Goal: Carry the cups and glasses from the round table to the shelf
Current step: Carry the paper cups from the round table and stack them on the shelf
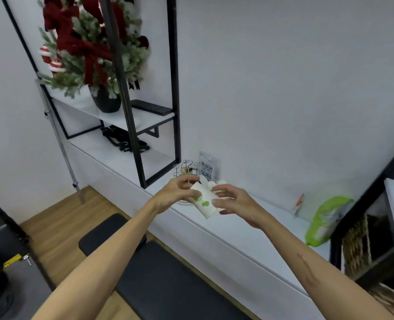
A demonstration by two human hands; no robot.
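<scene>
1. Both hands hold a white paper cup (204, 202) with green leaf prints, tilted on its side in the air above the long white shelf (249, 229).
2. The left hand (176, 196) curls its fingers round the cup's upper end; the right hand (234, 203) pinches the lower part with thumb and fingertips.
3. On the shelf behind the cup stand a wire rack (185, 169) and a QR-code sign (207, 167); a green packet (324, 219) lies further right.
4. A black-framed unit (174, 88) at the left carries a decorated plant in a dark pot (107, 100) and a keyboard (152, 107).
5. White walls, a wooden floor (59, 218) and a black padded bench (168, 285) surround it.
</scene>
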